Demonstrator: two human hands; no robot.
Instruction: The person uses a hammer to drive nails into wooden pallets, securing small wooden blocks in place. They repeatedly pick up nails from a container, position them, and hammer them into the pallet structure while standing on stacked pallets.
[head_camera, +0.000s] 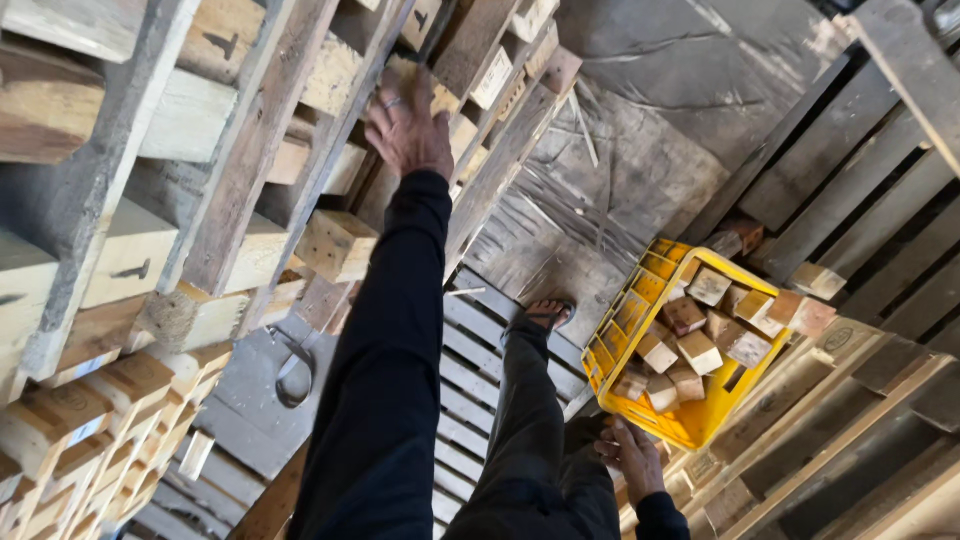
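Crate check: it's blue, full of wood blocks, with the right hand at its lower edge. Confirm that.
Not quite. The crate is yellow, not blue, as the head view shows. It does hold wood blocks, and the right hand is at its lower edge.

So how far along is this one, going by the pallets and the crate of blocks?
Done: the yellow crate already holds many wooden blocks. In hand: the left hand rests on the stacked pallets; the right hand is at the crate's lower edge. Left: the crate is not full.

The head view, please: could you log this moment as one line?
left hand: on stacked pallets | right hand: at yellow crate rim | crate: wooden blocks
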